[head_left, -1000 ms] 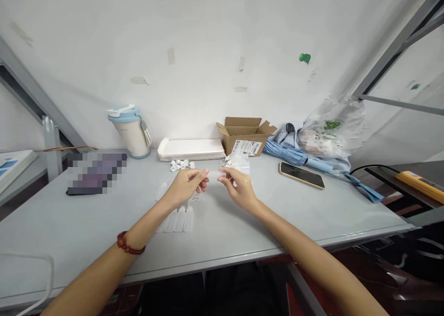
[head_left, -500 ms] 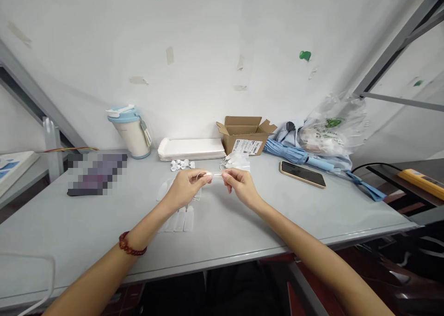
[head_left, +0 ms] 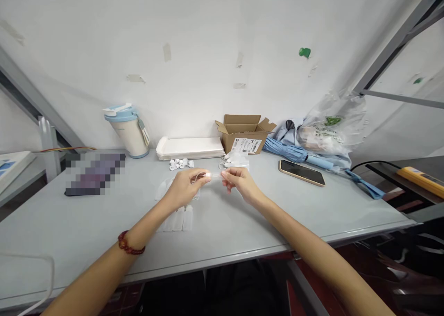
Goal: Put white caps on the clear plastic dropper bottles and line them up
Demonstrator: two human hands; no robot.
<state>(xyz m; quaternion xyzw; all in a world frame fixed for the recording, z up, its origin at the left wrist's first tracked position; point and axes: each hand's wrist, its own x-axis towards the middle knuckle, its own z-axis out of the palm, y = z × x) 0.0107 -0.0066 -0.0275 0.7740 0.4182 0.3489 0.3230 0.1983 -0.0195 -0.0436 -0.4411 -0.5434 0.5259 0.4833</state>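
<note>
Fingertips of my left hand are closed in a pinch on a small white piece, with a thin pale cord curving behind it. A thin white strand runs from that piece across the short gap to my right hand, whose thumb and finger pinch its other end. What exactly sits inside the right fingertips is hidden. Both hands hover above the grey table. Under and beside my left hand lie several clear plastic sleeves. Behind it is a cluster of small white caps.
A small open cardboard box stands at the back, with clear pouches before it. Left of it lie a stack of white envelopes and a tumbler. A phone and a folded blue umbrella lie right.
The whole view has shifted slightly, so things appear a little further left and up. Both hands keep their pinch, with almost no change between them.
</note>
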